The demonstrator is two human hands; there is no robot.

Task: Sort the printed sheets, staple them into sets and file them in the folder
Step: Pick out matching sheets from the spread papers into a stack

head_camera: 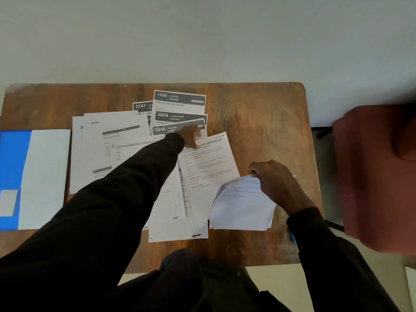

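Printed sheets (207,167) under the blurred left hand (190,137), grip unclear; a curled bundle (243,201) pinched in the right hand (273,183).

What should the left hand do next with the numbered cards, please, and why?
Probably slide the 946 KITCHEN card out from the overlapping cards and toward the body. The left hand rests on it, while the right hand pinches a gathered stack that it could join.

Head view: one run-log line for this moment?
phase: sorting | left hand: on numbered cards, grip unclear | right hand: pinches curled sheets | folder: far left on table
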